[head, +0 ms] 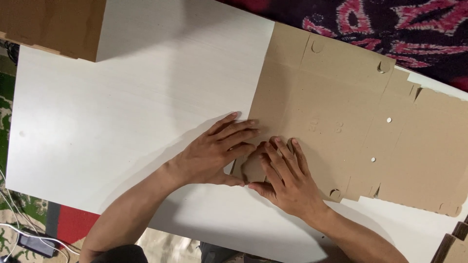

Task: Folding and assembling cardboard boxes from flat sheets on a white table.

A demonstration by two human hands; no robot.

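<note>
A flat, unfolded brown cardboard box blank [351,117] lies on the white table [122,122], spread across its right half. My left hand [217,153] presses flat on the table at the blank's near-left corner, fingers spread and touching the cardboard edge. My right hand [285,178] lies on the same corner, fingers on a small flap [251,168] that sits folded between both hands. Neither hand lifts the cardboard off the table.
A brown cardboard piece [53,24] covers the table's far-left corner. A dark cloth with pink pattern [390,24] lies beyond the far edge. Cables and a small dark device [34,243] rest on the floor at lower left. More cardboard pieces [453,243] show at lower right.
</note>
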